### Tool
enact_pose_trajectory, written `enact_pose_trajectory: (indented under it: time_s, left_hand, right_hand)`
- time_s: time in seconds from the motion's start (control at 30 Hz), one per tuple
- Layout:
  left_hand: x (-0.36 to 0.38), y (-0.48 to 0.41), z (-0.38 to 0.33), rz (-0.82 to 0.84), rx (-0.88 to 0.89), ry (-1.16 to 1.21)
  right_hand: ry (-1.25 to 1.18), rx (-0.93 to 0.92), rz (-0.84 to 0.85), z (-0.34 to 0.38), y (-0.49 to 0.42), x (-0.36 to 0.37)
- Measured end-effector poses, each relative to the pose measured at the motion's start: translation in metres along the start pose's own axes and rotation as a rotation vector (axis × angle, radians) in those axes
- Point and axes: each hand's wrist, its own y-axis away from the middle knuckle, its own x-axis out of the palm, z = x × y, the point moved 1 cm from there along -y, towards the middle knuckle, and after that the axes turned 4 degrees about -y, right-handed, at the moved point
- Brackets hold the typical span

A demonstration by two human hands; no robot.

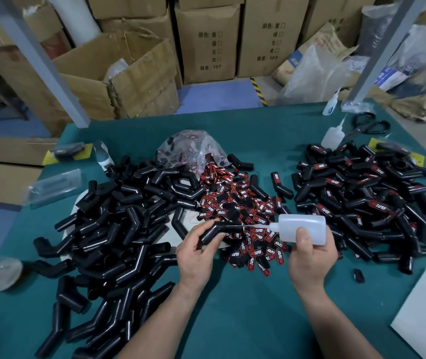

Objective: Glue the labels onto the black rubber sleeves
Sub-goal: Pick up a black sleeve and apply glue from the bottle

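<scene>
Stacked cardboard boxes point(206, 42) along the back wall, all closed. One open box point(118, 71) stands to the left of them; what is in it cannot be made out.

Green table point(245, 320), carrying everything below.

Left pile: bare black rubber sleeves point(118, 229), bent tubes, loose on the table.

Right pile: labelled sleeves point(362, 198), each with a red-and-black tag.

Centre heap: loose labels point(245, 211), red and black, lying between the two piles.

Clear plastic bag point(191, 149) at the back of the heap, its mouth open toward it, more labels inside.

White sheet point(424, 317) at the near right corner.

Glue bottle point(302, 228), translucent, level unclear. The right hand point(310, 255) is wrapped round its body, and the nozzle points left and meets the sleeve.

One sleeve point(222, 230) is gripped by the left hand point(196, 252), fingers curled round its lower leg, above the near edge of the label heap.

Two spare bottles point(332, 136) stand at the far right, beside the scissors point(369, 124).
</scene>
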Motion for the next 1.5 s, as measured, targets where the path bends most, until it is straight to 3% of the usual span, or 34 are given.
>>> enact_pose_trajectory:
  time_s: [0.37, 1.5]
  left_hand:
    - [-0.002, 0.003, 0.004, -0.010, 0.360, -0.121]
    - [-0.003, 0.004, 0.007, -0.020, 0.476, -0.127]
  right_hand:
    - [0.025, -0.236, -0.038, 0.014, 0.006, 0.004]
    - [0.024, -0.219, 0.015, 0.027, 0.008, 0.011]
